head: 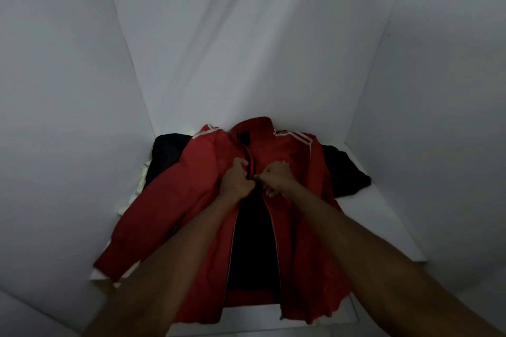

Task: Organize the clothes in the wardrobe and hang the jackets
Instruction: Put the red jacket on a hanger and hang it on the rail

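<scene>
A red track jacket [301, 213] with white shoulder stripes lies front up on a white wardrobe shelf [383, 213]. Its zip is open below chest height, showing a dark lining. My left hand [237, 180] grips the left front edge at the zip. My right hand [275, 176] pinches the right front edge at the same height, right beside the left hand. The jacket's left sleeve trails toward the shelf's front left corner.
Dark clothes [347, 169] lie under the jacket at the back right, more dark cloth [165, 156] at the back left, with a cream garment [139, 183] beside it. White wardrobe walls [68, 117] close in the shelf on three sides.
</scene>
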The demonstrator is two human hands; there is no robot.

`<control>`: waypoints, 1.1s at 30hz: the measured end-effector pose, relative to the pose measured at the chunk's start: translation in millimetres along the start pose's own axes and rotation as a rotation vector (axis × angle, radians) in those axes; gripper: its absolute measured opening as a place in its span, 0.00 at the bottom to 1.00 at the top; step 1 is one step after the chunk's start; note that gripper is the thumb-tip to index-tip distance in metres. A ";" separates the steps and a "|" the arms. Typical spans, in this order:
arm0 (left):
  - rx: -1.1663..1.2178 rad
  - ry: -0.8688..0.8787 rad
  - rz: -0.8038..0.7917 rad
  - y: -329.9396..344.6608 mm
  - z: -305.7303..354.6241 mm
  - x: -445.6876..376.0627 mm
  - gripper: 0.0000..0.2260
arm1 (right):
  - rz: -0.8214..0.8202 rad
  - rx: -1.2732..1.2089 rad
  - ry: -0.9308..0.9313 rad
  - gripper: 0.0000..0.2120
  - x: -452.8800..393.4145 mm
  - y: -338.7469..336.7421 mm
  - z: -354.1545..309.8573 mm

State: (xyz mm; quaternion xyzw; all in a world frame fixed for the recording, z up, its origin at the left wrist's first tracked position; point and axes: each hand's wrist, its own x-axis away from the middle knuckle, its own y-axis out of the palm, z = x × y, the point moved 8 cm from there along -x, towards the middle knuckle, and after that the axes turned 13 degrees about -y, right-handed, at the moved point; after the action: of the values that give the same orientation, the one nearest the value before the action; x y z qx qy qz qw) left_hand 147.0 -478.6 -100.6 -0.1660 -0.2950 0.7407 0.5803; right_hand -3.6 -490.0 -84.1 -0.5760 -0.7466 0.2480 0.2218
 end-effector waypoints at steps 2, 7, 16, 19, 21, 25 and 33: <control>-0.040 -0.003 0.015 6.9 -6.1 27.4 0.28 | -0.074 0.140 0.002 0.17 23.2 10.1 3.4; -0.223 -0.112 0.121 26.9 -43.5 113.0 0.26 | -0.154 0.431 -0.040 0.10 108.4 30.4 14.8; -0.525 -0.096 0.280 12.6 -65.4 194.0 0.13 | -0.085 0.499 -0.092 0.16 183.1 43.1 21.5; -0.317 -0.077 0.279 0.4 -62.8 203.2 0.13 | 0.005 0.393 -0.156 0.15 198.7 43.0 10.8; -0.191 -0.010 0.277 -5.9 -59.6 205.0 0.12 | 0.064 0.198 -0.216 0.10 202.6 47.6 4.2; -0.251 0.049 -0.054 32.6 -54.8 211.6 0.09 | -0.124 0.157 -0.202 0.11 206.2 62.8 17.2; -0.276 0.302 0.117 54.1 16.3 206.9 0.17 | 0.120 0.608 -0.077 0.22 198.5 -15.8 55.2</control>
State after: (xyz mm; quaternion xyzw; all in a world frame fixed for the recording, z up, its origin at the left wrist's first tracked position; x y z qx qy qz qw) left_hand 40.1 -292.6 -102.1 -0.3697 -0.2932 0.6926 0.5457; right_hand -96.7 -307.1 -108.1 -0.5165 -0.6108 0.4943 0.3403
